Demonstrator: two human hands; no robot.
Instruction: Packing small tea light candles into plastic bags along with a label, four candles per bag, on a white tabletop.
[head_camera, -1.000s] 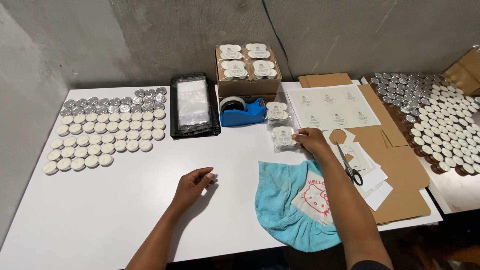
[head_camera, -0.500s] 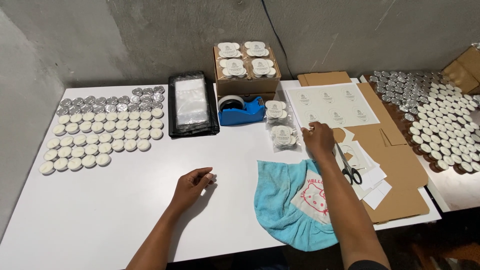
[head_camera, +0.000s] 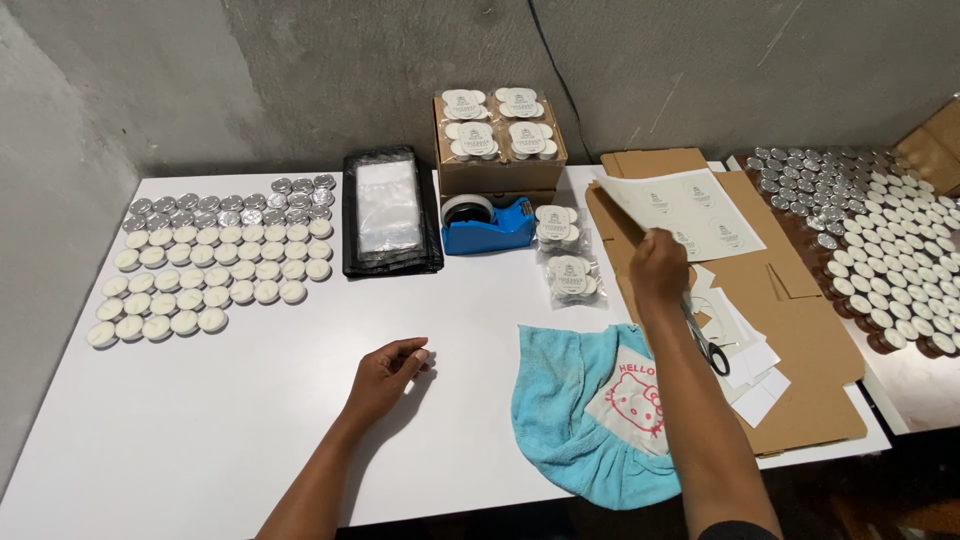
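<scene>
The right hand (head_camera: 658, 268) pinches the lower edge of a glossy white sticker sheet (head_camera: 690, 208), thumb and fingers pressed together on the paper so that its near corner lifts off the flat brown cardboard (head_camera: 800, 330) beneath. The sheet carries round printed labels in rows and lies at the right of the smooth white surface (head_camera: 220, 420), just behind a loose pile of cut white paper scraps (head_camera: 745, 355). A pair of scissors (head_camera: 708, 348) with dark handles lies on those scraps, right beside the forearm.

The left hand (head_camera: 388, 372) rests on the bare surface, well apart from everything, its fingers loosely curled inward and holding nothing.

Near the right elbow a soft, crumpled turquoise cloth (head_camera: 590, 420) with a pale cartoon patch hangs partly over the front edge. Between the hands, further back, sit two clear plastic packets of tealights (head_camera: 565, 250), a blue tape dispenser (head_camera: 490, 222) and a small cardboard box (head_camera: 498, 140) topped with four more packets. A black-edged stack of clear bags (head_camera: 390, 212) lies to its left. Rows of round white tealights (head_camera: 200, 275) in metal cups fill the left side; more tealights (head_camera: 880, 240) crowd the far right.
</scene>
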